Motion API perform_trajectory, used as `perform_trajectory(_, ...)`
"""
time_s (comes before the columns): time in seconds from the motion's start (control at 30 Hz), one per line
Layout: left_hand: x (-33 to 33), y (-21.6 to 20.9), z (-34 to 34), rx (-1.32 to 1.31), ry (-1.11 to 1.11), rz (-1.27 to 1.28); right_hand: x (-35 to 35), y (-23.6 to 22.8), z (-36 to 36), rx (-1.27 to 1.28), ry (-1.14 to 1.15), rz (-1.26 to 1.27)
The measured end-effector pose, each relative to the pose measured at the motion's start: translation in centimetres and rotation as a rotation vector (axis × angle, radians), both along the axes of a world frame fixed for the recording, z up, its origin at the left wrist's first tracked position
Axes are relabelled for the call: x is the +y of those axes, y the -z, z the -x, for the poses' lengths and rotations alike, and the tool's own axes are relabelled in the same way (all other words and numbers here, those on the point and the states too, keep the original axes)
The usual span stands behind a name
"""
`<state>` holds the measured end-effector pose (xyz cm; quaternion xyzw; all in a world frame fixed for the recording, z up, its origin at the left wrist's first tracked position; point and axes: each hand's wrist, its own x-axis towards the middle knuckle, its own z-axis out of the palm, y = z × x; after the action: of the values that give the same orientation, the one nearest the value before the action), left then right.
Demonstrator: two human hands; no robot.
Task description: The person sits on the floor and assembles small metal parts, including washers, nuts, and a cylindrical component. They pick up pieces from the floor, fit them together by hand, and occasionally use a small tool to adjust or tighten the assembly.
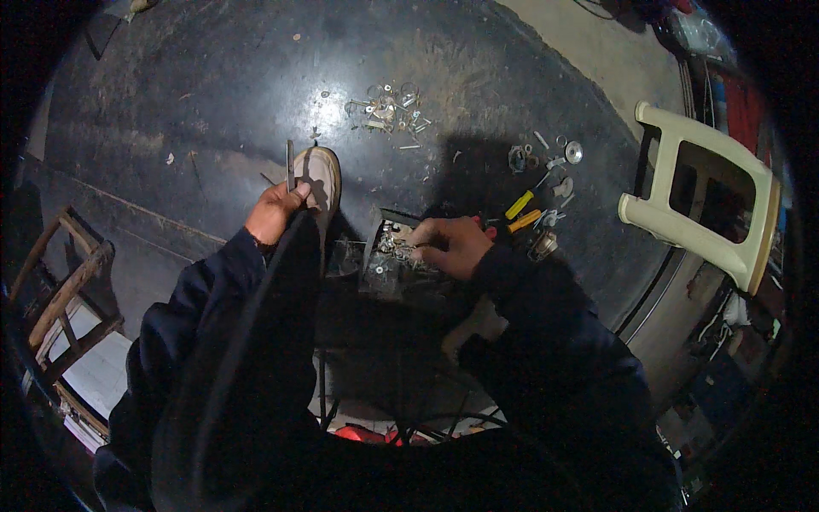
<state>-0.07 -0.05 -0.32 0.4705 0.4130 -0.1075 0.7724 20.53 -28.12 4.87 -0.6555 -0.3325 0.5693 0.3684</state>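
My left hand [275,212] is closed around a narrow flat metal bar [291,164], which stands up past the thumb beside my light-coloured shoe [321,175]. In front of me sits a small dark-edged box [375,224] filled with loose screws, nuts and washers [394,243]. Over its right side is my right hand [458,246], thumb and fingers curled together down at the hardware. Whatever lies between those fingertips is too small to make out.
Loose bolts and rings [392,109] lie scattered ahead on the dark floor mat [256,77]. To the right are a yellow-handled screwdriver [519,204], an orange-handled tool [524,221] and metal parts [573,152]. A cream plastic stool [712,141] stands far right, a wooden frame [68,277] left.
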Motion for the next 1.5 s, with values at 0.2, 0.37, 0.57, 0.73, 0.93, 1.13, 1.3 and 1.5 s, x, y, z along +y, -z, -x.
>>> perform_trajectory(0.2,0.2,-0.6,-0.2,0.024,0.043,-0.019,-0.2,0.1,-0.3,-0.150,0.107,0.070)
perform_trajectory(0.37,-0.2,-1.5,-0.6,-0.009,-0.042,-0.028,-0.4,1.3,-2.4,-0.397,0.240,0.186)
perform_trajectory(0.57,0.1,-1.4,-0.4,-0.005,0.046,-0.048,0.5,4.9,-5.7,-0.575,0.363,0.292)
perform_trajectory(0.73,0.1,-1.1,-0.4,-0.025,0.048,-0.102,3.3,7.7,-7.9,-0.778,0.336,0.198)
perform_trajectory(0.93,0.3,-1.3,-0.5,0.040,0.037,-0.018,6.8,9.0,-8.5,-0.788,0.312,0.306)
perform_trajectory(1.13,-0.2,-0.9,-0.3,0.009,-0.060,0.042,8.8,9.6,-8.5,-0.835,0.338,0.294)
perform_trajectory(1.3,-0.2,-0.5,-0.2,-0.057,-0.083,0.083,9.4,9.7,-8.4,-0.909,0.257,0.329)
perform_trajectory(1.5,0.2,-0.5,-0.2,-0.009,0.001,0.027,8.7,8.9,-8.8,-0.901,0.188,0.294)
